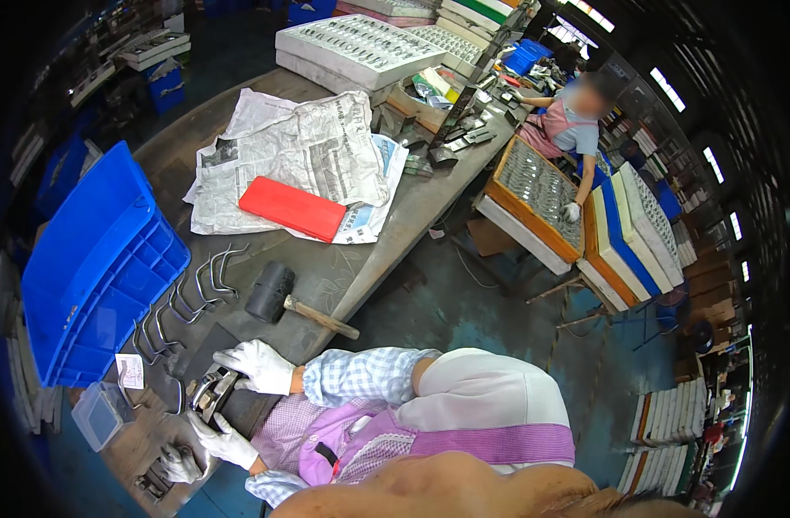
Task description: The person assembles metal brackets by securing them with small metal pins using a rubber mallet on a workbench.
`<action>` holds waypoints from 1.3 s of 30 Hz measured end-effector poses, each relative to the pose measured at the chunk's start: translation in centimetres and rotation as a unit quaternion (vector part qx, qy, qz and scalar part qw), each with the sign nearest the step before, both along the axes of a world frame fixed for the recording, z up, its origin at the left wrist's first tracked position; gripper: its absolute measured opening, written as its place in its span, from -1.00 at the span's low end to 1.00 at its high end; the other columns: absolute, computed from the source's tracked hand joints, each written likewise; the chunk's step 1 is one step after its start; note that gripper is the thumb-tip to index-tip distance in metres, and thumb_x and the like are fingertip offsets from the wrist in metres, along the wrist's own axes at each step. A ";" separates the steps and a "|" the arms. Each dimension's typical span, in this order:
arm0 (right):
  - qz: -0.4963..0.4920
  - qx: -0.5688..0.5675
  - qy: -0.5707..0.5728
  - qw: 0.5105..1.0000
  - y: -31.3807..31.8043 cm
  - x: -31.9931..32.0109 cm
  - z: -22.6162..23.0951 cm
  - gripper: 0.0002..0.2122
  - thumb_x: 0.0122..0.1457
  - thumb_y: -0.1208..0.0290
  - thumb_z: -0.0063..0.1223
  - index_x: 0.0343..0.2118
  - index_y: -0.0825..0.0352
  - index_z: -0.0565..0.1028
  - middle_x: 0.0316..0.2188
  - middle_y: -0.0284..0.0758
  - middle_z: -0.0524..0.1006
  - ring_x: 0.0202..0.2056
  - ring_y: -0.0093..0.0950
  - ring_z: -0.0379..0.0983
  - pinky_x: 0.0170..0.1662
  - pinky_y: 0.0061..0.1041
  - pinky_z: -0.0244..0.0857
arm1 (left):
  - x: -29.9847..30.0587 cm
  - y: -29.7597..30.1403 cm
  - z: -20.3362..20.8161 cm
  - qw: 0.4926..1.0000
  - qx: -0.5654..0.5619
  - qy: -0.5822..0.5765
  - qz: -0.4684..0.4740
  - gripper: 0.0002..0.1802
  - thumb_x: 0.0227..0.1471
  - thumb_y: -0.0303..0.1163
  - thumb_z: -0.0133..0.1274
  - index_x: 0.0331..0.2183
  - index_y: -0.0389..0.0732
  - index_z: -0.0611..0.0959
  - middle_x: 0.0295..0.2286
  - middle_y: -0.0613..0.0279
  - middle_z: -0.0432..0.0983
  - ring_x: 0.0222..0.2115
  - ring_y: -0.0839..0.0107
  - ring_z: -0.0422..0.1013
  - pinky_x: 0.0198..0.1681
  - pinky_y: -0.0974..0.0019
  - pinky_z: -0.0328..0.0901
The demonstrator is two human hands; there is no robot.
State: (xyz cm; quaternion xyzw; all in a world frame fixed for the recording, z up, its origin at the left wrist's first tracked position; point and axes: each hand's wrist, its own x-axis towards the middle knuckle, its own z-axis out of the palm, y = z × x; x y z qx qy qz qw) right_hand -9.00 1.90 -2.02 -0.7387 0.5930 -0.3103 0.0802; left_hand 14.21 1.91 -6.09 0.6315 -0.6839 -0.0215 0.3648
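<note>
A small metal fixture (pixel 212 393) with curved, shiny parts stands on the bench in front of me. My right hand (pixel 261 367), in a white glove, reaches over its far-right side with stretched fingers, the tips at the metal. My left hand (pixel 227 442), also gloved, lies at its near side, thumb and fingers apart and close to the lower edge. Whether a loose piece sits under the fingertips is too small to tell. Beside the fixture lies a dark flat plate (pixel 212 345). Several bent metal rods (pixel 188 298) lie in a row beyond it.
A black-headed mallet (pixel 271 293) lies by the bench edge. Blue bin (pixel 101 276), clear plastic box (pixel 101 414) and crumpled glove (pixel 181 464) surround the work spot. Further off are newspaper (pixel 300 147), a red case (pixel 293 209) and foam trays (pixel 360 47). A co-worker (pixel 572 116) handles another tray.
</note>
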 end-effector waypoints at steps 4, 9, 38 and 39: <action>0.002 -0.001 -0.003 1.000 -0.2 -0.1 -0.1 -0.20 0.04 0.13 0.35 0.35 0.20 0.26 0.20 -0.31 0.43 -0.01 -0.25 0.37 0.07 -0.22 0.26 | 0.3 0.0 -0.2 0.999 0.036 0.003 -0.012 -0.21 0.34 0.17 -0.13 0.27 -0.30 0.41 0.17 -0.19 0.42 0.12 -0.09 0.40 0.23 -0.01 0.23; 0.012 0.063 -0.063 0.996 -1.2 -0.6 1.1 -0.20 -0.02 0.07 0.39 0.31 0.19 0.33 0.21 -0.25 0.41 0.05 -0.19 0.38 0.11 -0.19 0.28 | 0.8 0.2 -0.6 0.999 0.040 0.004 -0.015 -0.23 0.34 0.15 -0.12 0.27 -0.30 0.42 0.17 -0.18 0.42 0.13 -0.08 0.39 0.23 0.01 0.23; 0.176 -0.062 -0.078 0.979 3.3 0.4 8.0 -0.71 0.05 0.34 0.22 -0.11 0.14 0.62 -0.11 -0.33 0.59 -0.10 -0.31 0.53 -0.05 -0.24 0.39 | -4.5 4.2 11.0 0.972 0.206 -0.097 -0.057 -0.71 0.08 -0.21 0.27 -0.20 -0.15 0.68 -0.36 -0.03 0.65 -0.38 -0.08 0.57 -0.30 -0.03 0.42; 0.146 -0.097 -0.109 0.978 3.5 -1.2 8.8 -0.70 0.08 0.34 0.21 -0.09 0.15 0.62 -0.12 -0.31 0.60 -0.09 -0.29 0.54 -0.04 -0.24 0.40 | -4.6 4.8 10.7 0.981 0.174 -0.056 -0.063 -0.70 0.13 -0.14 0.24 -0.27 -0.18 0.66 -0.43 -0.06 0.61 -0.43 -0.11 0.54 -0.36 -0.06 0.39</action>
